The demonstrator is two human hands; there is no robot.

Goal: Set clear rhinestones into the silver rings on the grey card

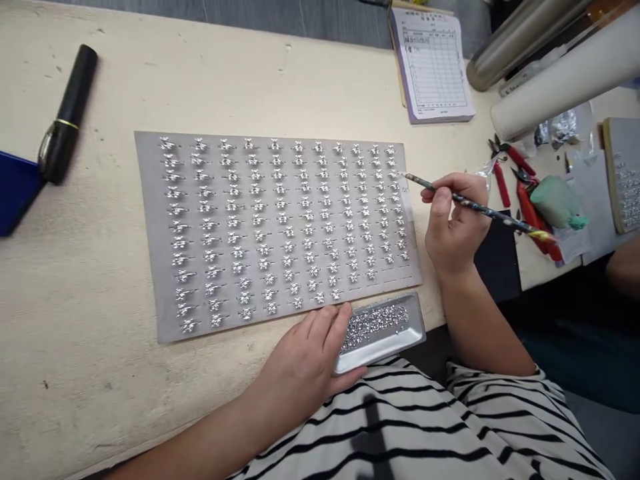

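A grey board (150, 233) lies on the table, covered in rows of small silver jewelled pieces (280, 220). My right hand (455, 227) grips a thin patterned stick (480, 208) like a pencil, its tip at the board's upper right edge. My left hand (305, 363) rests on the left end of a small metal tray (395, 337) filled with tiny clear stones (375, 320), at the table's front edge just below the board.
A black cylinder (67, 117) and a blue object (15, 190) lie far left. A form pad (433, 63) is at the back. Red-handled cutters (520, 193), a green lump (555, 200), rolls (560, 80) and another board (625, 173) crowd the right. Another person's arm (623, 267) shows at right.
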